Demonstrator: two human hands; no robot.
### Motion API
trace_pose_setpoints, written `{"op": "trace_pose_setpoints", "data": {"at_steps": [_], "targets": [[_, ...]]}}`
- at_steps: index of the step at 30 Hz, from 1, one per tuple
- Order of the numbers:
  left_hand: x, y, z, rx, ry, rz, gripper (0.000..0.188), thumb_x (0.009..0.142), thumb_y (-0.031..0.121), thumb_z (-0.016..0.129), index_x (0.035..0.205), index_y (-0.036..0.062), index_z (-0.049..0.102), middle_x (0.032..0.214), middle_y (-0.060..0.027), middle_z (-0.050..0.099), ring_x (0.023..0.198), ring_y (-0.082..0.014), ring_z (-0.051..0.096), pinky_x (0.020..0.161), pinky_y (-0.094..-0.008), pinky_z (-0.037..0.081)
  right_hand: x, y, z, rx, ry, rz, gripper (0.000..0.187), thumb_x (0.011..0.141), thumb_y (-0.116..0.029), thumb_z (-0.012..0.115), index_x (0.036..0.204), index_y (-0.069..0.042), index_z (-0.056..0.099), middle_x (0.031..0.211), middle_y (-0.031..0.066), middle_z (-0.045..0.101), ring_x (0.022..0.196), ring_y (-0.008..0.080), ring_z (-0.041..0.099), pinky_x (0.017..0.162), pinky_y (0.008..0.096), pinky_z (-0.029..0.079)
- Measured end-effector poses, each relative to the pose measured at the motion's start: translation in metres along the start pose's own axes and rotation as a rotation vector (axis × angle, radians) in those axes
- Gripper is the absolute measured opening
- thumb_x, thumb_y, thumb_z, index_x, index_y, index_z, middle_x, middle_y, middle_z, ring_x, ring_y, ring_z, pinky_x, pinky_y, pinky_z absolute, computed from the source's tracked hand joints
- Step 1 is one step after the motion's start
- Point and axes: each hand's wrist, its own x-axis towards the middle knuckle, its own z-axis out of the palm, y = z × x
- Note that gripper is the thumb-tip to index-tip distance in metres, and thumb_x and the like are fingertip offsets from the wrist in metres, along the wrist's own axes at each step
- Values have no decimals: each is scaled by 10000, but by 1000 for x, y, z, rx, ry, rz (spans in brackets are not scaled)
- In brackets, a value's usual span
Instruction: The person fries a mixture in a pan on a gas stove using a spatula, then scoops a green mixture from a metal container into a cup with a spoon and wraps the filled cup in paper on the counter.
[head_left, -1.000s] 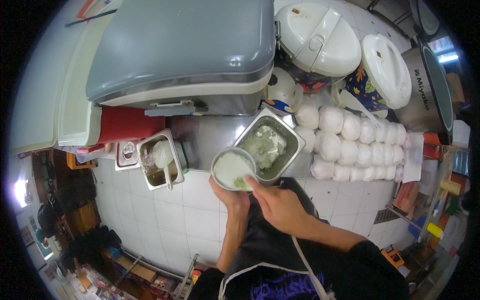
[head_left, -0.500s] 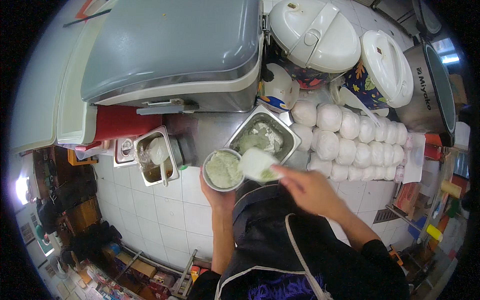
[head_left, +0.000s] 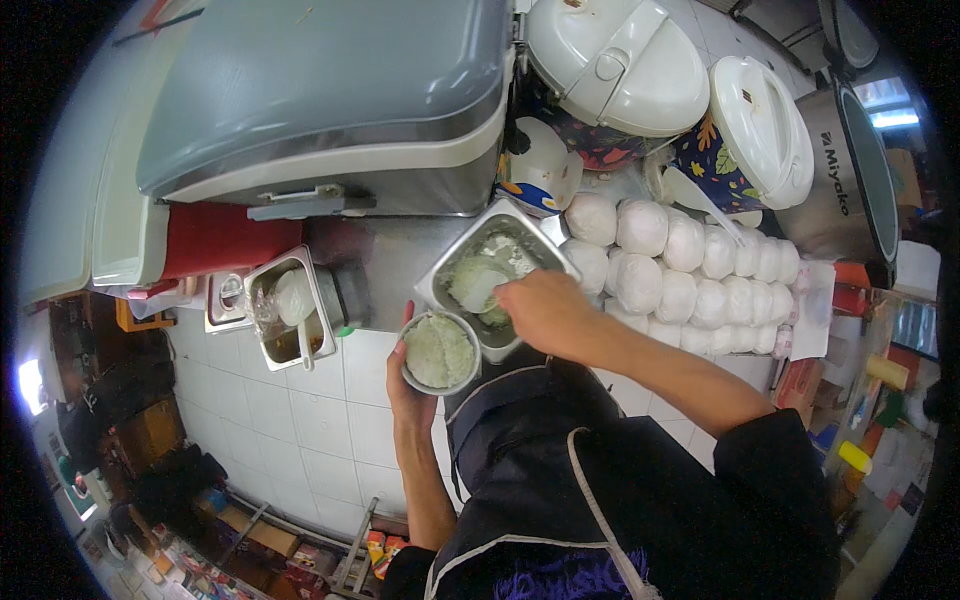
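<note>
My left hand (head_left: 408,392) grips a small round bowl (head_left: 472,378) from its left side and underneath. Heaped to the rim inside is a pale green, crumbly food (head_left: 438,350) that resembles rice. My right hand (head_left: 545,308) is closed around the handle of a white rice paddle (head_left: 478,283). The paddle's blade dips into a rectangular metal pan (head_left: 548,245), where more of the pale green food lies on the bottom and sides. The bowl is just in front and left of this pan. My right fingers partly hide the paddle's handle.
Rows of white rounded bundles (head_left: 665,285) sit right of the pan. Behind stand white-lidded rice cookers (head_left: 625,75) and a large grey-lidded box (head_left: 330,90). To the left, another metal pan (head_left: 322,345) holds a second white paddle (head_left: 294,300). White floor tiles (head_left: 320,420) lie below.
The rice paddle has gone from beside the bowl's rim, above the near part of the pan, down into the pan, with my right hand moving left and away from me. My left hand still holds the bowl.
</note>
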Motion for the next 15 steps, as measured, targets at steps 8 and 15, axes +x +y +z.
{"op": "trace_pose_setpoints", "data": {"at_steps": [8, 15], "targets": [[1, -28, -6, -75, -47, -114, 793, 956, 422, 516, 1593, -2, 309, 1540, -190, 474, 1396, -326, 495, 1171, -427, 399, -17, -8, -57, -63, -90, 26, 265, 959, -151, 585, 1162, -49, 719, 788, 231, 699, 795, 416, 699, 727, 524, 546], [13, -39, -4, -106, 7, -74, 815, 921, 442, 523, 1575, -6, 333, 1502, -215, 504, 1374, -348, 516, 1156, -449, 420, 29, -42, -33, -225, -159, 66, 238, 986, -177, 560, 1115, -83, 736, 757, 209, 703, 763, 403, 714, 666, 545, 546]]}}
